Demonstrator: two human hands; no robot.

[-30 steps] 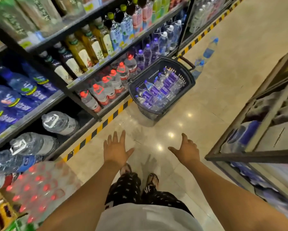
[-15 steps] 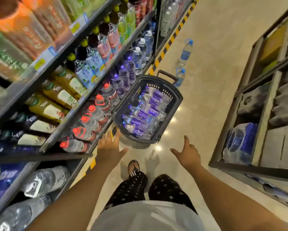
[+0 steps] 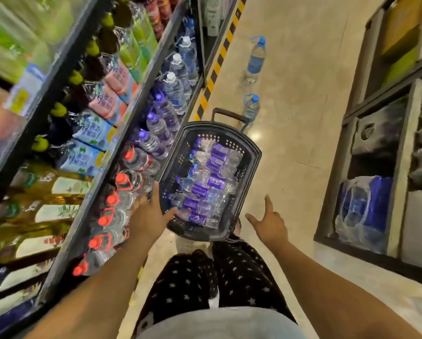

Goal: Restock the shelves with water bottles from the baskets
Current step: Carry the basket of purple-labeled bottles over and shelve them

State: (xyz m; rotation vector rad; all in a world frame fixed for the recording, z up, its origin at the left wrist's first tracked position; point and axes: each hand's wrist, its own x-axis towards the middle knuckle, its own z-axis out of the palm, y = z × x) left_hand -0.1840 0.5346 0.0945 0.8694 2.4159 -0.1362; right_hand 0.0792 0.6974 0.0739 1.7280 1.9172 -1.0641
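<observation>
One basket nearer, two hands

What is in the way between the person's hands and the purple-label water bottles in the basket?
Nothing visible. The basket is open-topped and the bottles lie uncovered inside. The left hand is at its near left rim; the right hand hangs open to its right. Both are empty.

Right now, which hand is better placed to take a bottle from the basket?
Left, I judge. The left hand is at the near rim of the basket, next to the purple-labelled bottles; the right hand is open beside it.
</observation>
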